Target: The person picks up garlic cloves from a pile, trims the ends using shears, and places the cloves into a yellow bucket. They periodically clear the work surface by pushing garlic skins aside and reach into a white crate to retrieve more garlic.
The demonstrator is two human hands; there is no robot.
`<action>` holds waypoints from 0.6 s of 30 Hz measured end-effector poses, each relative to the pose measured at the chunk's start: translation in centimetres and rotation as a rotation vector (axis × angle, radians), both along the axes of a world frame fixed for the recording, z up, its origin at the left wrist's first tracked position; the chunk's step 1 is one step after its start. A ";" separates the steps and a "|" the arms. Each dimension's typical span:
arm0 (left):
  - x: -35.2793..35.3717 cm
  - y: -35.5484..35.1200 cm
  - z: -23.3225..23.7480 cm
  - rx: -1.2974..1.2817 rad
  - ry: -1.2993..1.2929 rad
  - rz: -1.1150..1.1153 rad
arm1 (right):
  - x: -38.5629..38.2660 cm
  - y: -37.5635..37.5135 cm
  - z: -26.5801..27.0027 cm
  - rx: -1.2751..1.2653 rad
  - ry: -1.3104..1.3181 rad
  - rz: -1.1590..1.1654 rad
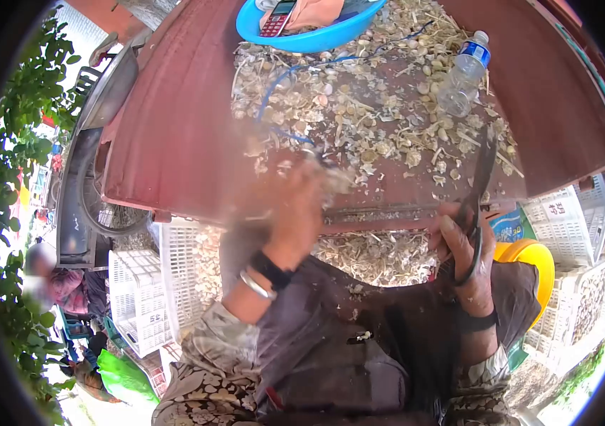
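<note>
Desk [558, 92]: strewn with pale scraps [366, 106]; sweeping motion could push some off near edge. Blue basin [309, 44] at far side, phone [276, 20] inside; tugged basin could tip phone out. Left hand [295, 206]: blurred over near edge, grip cannot be told; fingers risk cut if blades swing across. Right hand [462, 238]: gripping scissors [485, 167], points outward over desk; bottle [462, 78] near tips, could get knocked. Blue string [267, 99] beside left hand, could snag fingers.

It was an outdoor work spot: leafy branches [25, 156] and bright daylight showed well left of the left hand [295, 206], white crates [138, 302] stood beyond either hand's outer side, and pale scraps [366, 106] littered the reddish worktop [167, 121] ahead.
</note>
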State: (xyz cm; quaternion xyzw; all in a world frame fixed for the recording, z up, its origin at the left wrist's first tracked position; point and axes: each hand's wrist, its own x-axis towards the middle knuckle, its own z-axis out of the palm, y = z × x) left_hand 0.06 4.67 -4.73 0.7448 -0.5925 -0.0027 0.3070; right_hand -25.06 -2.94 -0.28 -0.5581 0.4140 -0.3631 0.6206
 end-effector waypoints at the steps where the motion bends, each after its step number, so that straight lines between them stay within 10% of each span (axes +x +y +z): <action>1: -1.5 0.0 1.1 0.054 0.051 -0.113 | -0.2 -0.3 -0.4 0.009 -0.046 -0.004; 3: -2.8 0.8 2.5 0.034 0.187 -0.317 | -0.2 -0.2 -0.5 0.038 -0.051 -0.011; 5: -1.0 1.0 4.6 0.044 0.597 -0.071 | -0.3 -0.2 -0.4 0.072 -0.065 -0.011; 13: 11.8 -4.4 -1.1 0.031 -0.524 0.162 | 0.0 -0.9 -0.4 0.104 -0.103 -0.062; 18: 3.7 -5.3 5.5 0.162 -0.127 0.081 | -0.3 -1.1 -0.5 0.161 -0.043 -0.094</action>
